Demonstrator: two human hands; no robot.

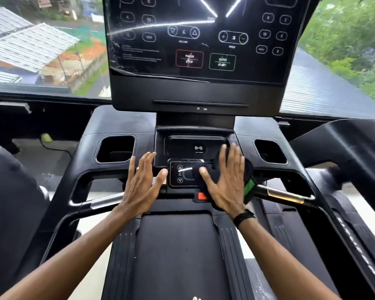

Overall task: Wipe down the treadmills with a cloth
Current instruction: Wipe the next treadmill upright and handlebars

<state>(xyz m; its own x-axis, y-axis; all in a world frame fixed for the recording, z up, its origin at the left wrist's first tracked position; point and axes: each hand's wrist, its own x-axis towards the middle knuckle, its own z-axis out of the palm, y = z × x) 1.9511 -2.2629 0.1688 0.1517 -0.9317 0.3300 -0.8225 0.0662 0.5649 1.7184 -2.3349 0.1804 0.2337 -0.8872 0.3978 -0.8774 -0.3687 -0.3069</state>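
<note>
A black cloth (232, 176) lies bunched on the middle of a treadmill's console (195, 148), pressed flat under the right hand (223, 182). That hand's fingers are spread apart and straight, palm down on the cloth rather than gripping it. The cloth covers the right part of a small control panel (182, 174) with up and down arrows. It looks soft, light and floppy, likely to slide easily over the smooth plastic, so pressing down with a flat palm should steer it better than pinching an edge.

The left hand (142, 180) rests just left of the panel, fingers also spread and empty, a ring on one finger. A dark band sits on the right wrist.

On each side of the centre is a cup holder, one left (115, 149), one right (271, 151). Farther away rises a large dark touchscreen (195, 40) showing pause and quick-start buttons. Near the viewer lies the black running belt (178, 256). A red stop tab (202, 195) sits just below the panel. Beyond the window are rooftops and trees.
</note>
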